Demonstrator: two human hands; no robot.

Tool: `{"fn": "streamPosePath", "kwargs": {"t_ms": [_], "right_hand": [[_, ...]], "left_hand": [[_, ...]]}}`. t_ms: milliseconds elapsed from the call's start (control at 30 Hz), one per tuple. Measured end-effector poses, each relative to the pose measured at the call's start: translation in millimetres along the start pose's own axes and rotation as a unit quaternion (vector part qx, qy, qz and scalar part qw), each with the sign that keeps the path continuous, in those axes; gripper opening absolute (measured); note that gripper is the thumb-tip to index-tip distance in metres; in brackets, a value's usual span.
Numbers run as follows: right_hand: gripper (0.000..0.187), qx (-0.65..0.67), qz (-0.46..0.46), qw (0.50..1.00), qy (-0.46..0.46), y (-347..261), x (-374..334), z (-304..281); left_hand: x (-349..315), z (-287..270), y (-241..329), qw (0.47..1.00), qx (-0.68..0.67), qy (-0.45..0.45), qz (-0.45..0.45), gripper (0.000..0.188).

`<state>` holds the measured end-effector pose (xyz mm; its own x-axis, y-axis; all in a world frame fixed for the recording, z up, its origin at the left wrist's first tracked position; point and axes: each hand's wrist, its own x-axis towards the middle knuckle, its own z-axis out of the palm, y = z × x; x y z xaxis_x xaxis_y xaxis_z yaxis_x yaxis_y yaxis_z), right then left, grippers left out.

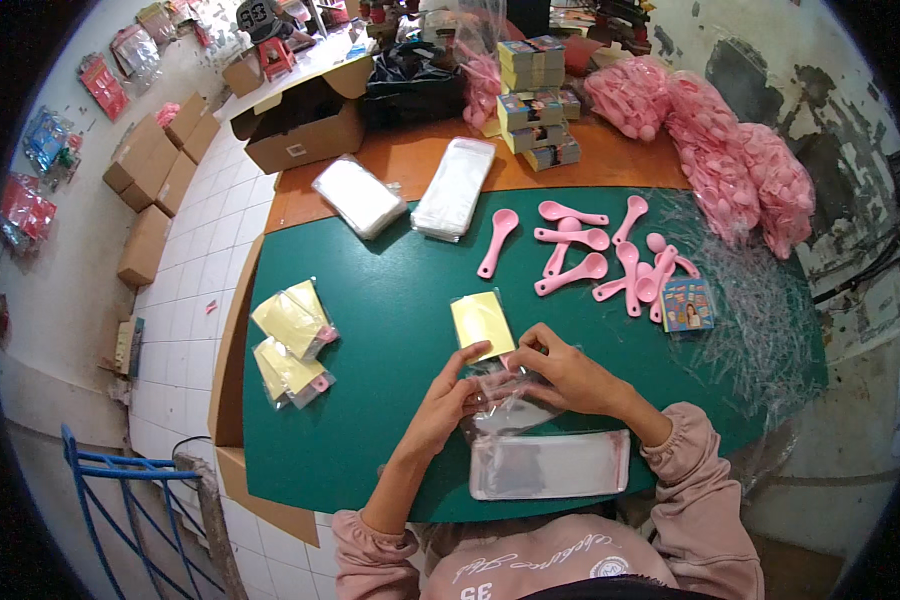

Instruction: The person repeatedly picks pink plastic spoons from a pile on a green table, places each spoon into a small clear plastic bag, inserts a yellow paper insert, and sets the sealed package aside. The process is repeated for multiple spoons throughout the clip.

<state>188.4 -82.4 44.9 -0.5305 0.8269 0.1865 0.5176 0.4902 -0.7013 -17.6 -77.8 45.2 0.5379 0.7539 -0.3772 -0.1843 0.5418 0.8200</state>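
Clear bags lie stacked at lower centre, just below both hands.
Left hand and right hand pinch one clear bag between them, mid-frame on the green desk; a yellow card sits just above their fingertips.
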Motion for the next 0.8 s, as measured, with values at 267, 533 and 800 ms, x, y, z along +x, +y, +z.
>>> {"fn": "streamPosePath", "kwargs": {"t_ms": [267, 533, 800], "right_hand": [[0.016, 0.249, 0.055, 0.965, 0.064, 27.1, -3.1, 7.1], [0.011, 0.491, 0.209, 0.839, 0.105, 23.3, 5.8, 19.3], [0.014, 0.399, 0.233, 0.876, 0.142, 19.8, 6.5, 25.8]], "left_hand": [[1.7, -2.7, -8.3, 0.948, 0.281, 0.077, 0.129, 0.023], [6.6, 0.0, -11.8, 0.894, 0.377, 0.131, 0.203, 0.012], [9.3, -5.4, -15.6, 0.924, 0.325, 0.164, 0.119, 0.016]]}}
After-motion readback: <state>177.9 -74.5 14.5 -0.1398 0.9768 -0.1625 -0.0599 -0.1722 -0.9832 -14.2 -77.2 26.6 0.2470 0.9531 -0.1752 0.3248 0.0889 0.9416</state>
